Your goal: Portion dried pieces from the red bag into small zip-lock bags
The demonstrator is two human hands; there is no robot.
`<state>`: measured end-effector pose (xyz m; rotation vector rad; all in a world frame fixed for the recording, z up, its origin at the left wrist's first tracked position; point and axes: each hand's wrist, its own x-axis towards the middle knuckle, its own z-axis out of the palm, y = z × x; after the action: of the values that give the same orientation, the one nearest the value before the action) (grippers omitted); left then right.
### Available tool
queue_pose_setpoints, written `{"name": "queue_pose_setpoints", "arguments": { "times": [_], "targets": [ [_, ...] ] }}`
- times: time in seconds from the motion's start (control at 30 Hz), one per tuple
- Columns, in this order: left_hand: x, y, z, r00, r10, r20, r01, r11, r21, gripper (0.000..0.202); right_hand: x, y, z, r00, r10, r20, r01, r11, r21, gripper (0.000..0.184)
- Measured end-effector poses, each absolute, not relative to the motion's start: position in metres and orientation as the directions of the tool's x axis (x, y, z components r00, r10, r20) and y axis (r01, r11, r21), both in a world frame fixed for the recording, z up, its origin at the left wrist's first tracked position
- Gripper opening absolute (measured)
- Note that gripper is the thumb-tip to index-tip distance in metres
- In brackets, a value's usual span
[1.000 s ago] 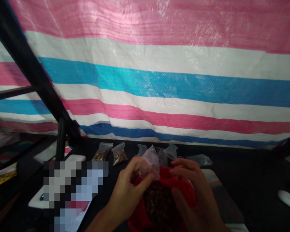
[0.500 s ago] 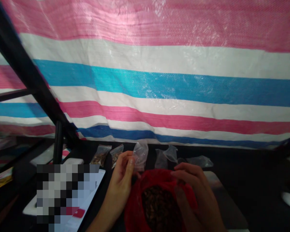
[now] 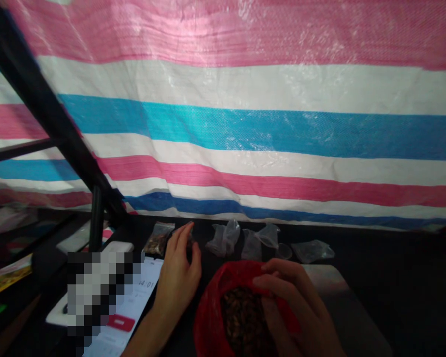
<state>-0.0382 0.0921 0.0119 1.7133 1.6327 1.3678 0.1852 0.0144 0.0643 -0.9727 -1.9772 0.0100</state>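
My left hand reaches over a small clear bag, which it mostly covers; its fingers are stretched out and the thumb stands apart. Just left of it lies a clear zip bag with brown bits inside. My right hand is at the right side of an open red plastic bag, its fingers loosely bent and apart over the rim. Many small brown pieces, like seeds or nuts, fill the red bag. Behind it lie several clear plastic bags that look unfilled.
A phone with a lit screen lies at the left, beside a white object partly pixelated. A grey flat panel is right of the red bag. A striped sheet hangs behind the table; a black post slants at the left.
My left hand has let go of a clear bag, now lying behind the red bag, and moved left to a small bag. My right hand has stayed at the red bag.
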Motion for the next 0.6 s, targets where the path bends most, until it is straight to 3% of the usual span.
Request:
{"name": "queue_pose_setpoints", "arguments": {
  "times": [0.1,0.33,0.37,0.47,0.53,0.6],
  "targets": [
    [-0.049,0.095,0.000,-0.112,0.924,0.365,0.747,-0.164,0.644,0.045,0.184,0.015,0.063,-0.275,0.634,0.723,0.628,0.688,-0.364,0.024],
    [-0.045,0.093,0.013,-0.095,0.939,0.331,0.653,-0.192,0.733,0.036,0.185,0.016,0.065,-0.281,0.624,0.729,0.608,0.703,-0.368,0.023],
    [-0.041,0.091,0.020,-0.105,0.937,0.333,0.595,-0.209,0.776,0.038,0.185,0.017,0.065,-0.269,0.630,0.729,0.607,0.698,-0.379,0.024],
    [-0.029,0.079,0.039,-0.090,0.971,0.219,0.124,-0.208,0.970,0.042,0.186,0.020,0.063,-0.188,0.681,0.708,0.653,0.625,-0.428,0.025],
    [-0.022,0.071,0.046,0.066,0.992,0.110,-0.138,-0.100,0.985,0.043,0.185,0.022,0.061,-0.111,0.731,0.674,0.680,0.550,-0.485,0.027],
    [-0.017,0.064,0.049,0.208,0.976,0.059,-0.237,-0.008,0.971,0.040,0.184,0.024,0.061,-0.059,0.795,0.604,0.645,0.492,-0.585,0.024]
  ]
}}
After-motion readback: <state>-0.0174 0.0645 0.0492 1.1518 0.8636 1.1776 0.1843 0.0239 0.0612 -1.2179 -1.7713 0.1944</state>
